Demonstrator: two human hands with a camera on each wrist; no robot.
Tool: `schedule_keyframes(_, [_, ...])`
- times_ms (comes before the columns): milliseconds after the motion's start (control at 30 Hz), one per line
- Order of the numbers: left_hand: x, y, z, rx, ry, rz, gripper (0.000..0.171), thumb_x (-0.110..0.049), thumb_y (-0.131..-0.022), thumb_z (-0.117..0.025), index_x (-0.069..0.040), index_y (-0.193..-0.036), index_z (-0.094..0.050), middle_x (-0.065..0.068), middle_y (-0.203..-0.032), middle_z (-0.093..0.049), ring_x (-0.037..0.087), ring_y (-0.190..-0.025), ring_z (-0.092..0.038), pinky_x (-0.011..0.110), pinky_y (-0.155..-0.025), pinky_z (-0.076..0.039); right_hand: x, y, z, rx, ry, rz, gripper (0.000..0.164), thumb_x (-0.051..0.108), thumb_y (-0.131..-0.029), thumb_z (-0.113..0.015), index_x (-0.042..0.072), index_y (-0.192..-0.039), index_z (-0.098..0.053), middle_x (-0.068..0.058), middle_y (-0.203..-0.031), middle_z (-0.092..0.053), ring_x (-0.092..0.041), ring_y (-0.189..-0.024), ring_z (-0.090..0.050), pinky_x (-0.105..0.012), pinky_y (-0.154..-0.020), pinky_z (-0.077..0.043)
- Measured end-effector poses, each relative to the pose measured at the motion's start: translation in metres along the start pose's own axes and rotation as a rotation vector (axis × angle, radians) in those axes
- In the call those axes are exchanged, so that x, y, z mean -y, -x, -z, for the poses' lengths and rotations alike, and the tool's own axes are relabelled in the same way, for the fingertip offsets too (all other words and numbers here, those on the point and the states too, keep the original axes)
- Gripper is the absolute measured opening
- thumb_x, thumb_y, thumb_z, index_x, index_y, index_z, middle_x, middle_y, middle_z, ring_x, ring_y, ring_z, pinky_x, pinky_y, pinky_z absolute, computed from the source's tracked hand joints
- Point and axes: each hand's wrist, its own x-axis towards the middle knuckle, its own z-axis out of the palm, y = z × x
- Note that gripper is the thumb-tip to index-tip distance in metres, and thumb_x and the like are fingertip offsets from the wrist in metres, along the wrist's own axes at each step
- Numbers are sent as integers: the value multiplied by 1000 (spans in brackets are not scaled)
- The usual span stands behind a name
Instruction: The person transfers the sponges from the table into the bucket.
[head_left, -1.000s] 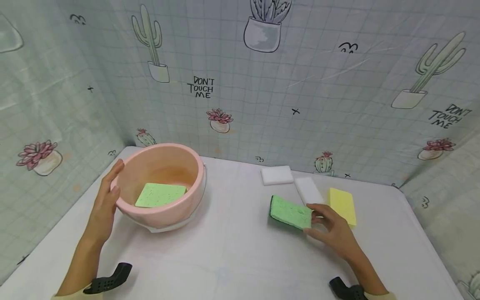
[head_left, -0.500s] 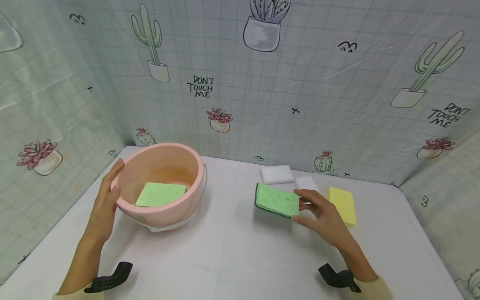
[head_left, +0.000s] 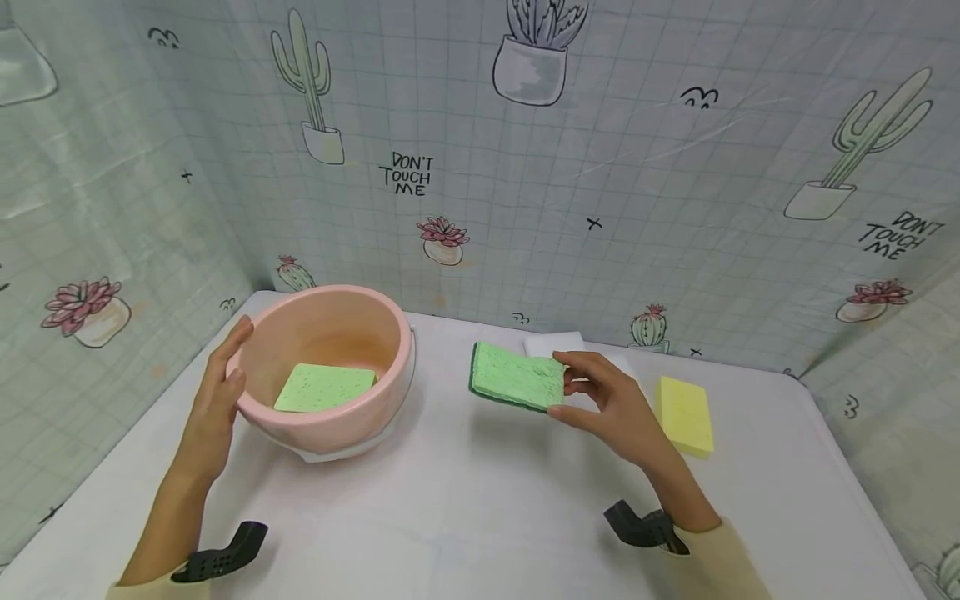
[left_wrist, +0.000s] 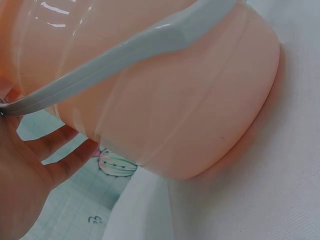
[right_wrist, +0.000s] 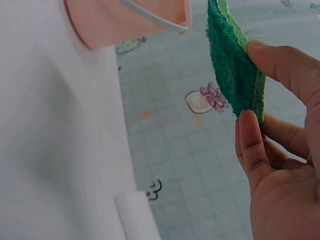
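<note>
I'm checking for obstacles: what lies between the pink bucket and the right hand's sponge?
Nothing; the head view shows bare tabletop between bucket and held sponge.

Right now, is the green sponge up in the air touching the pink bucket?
Apart. The head view shows white table between the green sponge in the right hand and the pink bucket.

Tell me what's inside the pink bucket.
Head view: one light green sponge shows inside the pink bucket. The near rim cuts off its lower edge; anything beneath the sponge is hidden.
</note>
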Motion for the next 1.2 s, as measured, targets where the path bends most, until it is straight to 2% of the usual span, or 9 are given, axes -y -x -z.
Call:
schedule_keyframes(200, [-1, 0, 0, 0, 4, -1, 56, -28, -98, -30, -25, -153, -22, -8, -158, -13, 14, -143, -11, 50, -113, -3, 15, -18, -9, 13, -35, 26, 61, -1, -77, -77, 6, -133, -54, -10, -120, -54, -25, -101, -53, -27, -91, -47])
schedule_keyframes(467, [-2, 0, -1, -2, 6, -5, 55, -27, -98, -30, -25, -153, -23, -8, -158, -13, 14, -143, -10, 58, -110, 0, 23, -38, -24, 28, -52, 21, 61, -2, -76, -77, 7, -133, -55, -7, -123, -54, -25, -102, -53, -30, -92, -47])
schedule_keyframes(667, [-2, 0, -1, -4, 2, -5, 55, -27, -98, -29, -25, -153, -23, -8, -158, -14, 14, -143, -10, 56, -111, -2, 54, -50, -37, 51, -57, -8, 59, -7, -77, -75, -3, -132, -52, -15, -120, -53, -30, -99, -53, -34, -93, -46])
schedule_keyframes(767, [-2, 0, -1, -6, 8, 0, 55, -27, -98, -29, -25, -153, -23, -8, -158, -13, 14, -143, -10, 59, -110, -1, 66, -57, -45, 63, -63, -7, 58, -7, -77, -74, -6, -130, -52, -18, -118, -53, -32, -98, -54, -36, -93, -46])
schedule_keyframes(1000, [-2, 0, -1, -4, 14, 5, 55, -28, -98, -30, -25, -153, -22, -9, -158, -13, 14, -143, -9, 66, -106, 1, 50, -77, -67, 90, -48, 42, 60, 7, -76, -80, 4, -131, -56, -7, -119, -55, -21, -98, -56, -29, -91, -48])
schedule_keyframes(1200, [-1, 0, -1, -2, 16, 4, 55, -29, -98, -31, -26, -153, -22, -9, -158, -13, 15, -143, -9, 69, -103, 2, 54, -90, -86, 103, -28, 77, 60, 12, -74, -83, 7, -129, -58, -3, -118, -56, -16, -94, -57, -26, -89, -49])
